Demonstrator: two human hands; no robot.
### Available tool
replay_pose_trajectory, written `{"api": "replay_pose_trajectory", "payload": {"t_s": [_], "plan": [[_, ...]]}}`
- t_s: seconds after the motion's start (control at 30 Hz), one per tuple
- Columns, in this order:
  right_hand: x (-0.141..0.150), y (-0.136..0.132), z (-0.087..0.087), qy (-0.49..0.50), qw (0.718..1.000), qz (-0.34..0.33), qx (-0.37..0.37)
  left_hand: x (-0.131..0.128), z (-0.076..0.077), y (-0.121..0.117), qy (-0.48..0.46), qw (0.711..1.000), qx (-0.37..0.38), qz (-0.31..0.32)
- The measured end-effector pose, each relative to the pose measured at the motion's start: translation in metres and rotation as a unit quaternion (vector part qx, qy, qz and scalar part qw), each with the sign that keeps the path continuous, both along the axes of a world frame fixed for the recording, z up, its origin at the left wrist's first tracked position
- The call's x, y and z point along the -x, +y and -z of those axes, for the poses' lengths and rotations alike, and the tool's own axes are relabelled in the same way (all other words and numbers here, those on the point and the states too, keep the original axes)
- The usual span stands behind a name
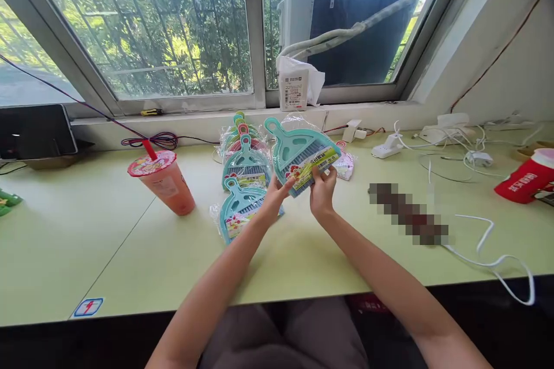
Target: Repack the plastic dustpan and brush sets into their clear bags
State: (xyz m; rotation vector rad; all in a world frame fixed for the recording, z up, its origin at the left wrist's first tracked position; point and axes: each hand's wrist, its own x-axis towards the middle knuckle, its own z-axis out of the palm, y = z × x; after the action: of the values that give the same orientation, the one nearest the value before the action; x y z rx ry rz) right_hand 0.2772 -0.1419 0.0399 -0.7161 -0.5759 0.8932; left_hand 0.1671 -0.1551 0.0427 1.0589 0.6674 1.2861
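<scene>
Both my hands hold up a teal mini dustpan-and-brush set (298,153) in a clear plastic bag, above the pale green table (130,253). My left hand (273,195) pinches its lower left edge. My right hand (322,187) grips its lower right edge by the yellow label. Just left of it, a pile of similar packaged sets (243,170) lies on the table, teal ones on top and pink ones behind. Another packaged teal set (238,213) lies flat under my left wrist.
A pink sealed drink cup (164,184) with a red straw stands to the left. White chargers and cables (454,144) spread at the right, with a red cup (526,176) at the far right. A dark tablet (37,130) leans at the far left. A white parcel (296,86) sits on the windowsill.
</scene>
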Motion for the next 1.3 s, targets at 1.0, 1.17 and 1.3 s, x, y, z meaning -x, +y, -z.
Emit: {"api": "replay_pose_trajectory", "payload": {"t_s": [1.0,1.17,1.3], "plan": [[-0.027,0.017,-0.006,-0.008,0.995,-0.071,0.071,-0.001,0.014,0.002,0.043,0.998,-0.002,-0.036],[-0.024,0.013,-0.008,-0.049,0.993,-0.089,0.059,0.002,0.008,0.0,0.002,0.998,0.039,-0.041],[-0.024,0.011,-0.009,-0.054,0.993,-0.082,0.069,0.002,0.007,-0.003,0.011,0.998,0.061,-0.03]]}}
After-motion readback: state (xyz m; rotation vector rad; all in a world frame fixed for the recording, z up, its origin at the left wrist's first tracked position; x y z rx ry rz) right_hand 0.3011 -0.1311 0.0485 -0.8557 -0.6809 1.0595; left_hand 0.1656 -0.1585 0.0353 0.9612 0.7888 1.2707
